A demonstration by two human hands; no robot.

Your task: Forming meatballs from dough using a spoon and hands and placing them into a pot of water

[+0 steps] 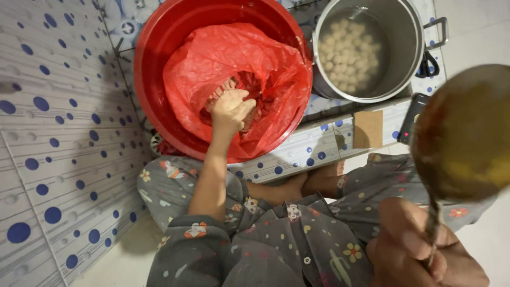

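The left hand reaches into the crumpled red plastic bag lining the round red plastic basin, fingers curled around pinkish paste. The right hand grips a worn metal spoon (empty, apparently). Many pale balls already float in the steel pot; paste remains.

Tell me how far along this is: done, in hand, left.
Done: many pale round balls already sit in water in the steel pot. In hand: the left hand reaches into the red plastic bag inside the red basin, while the right hand holds a spoon close to the camera. Left: mixture seems to remain in the bag; how much is hidden.
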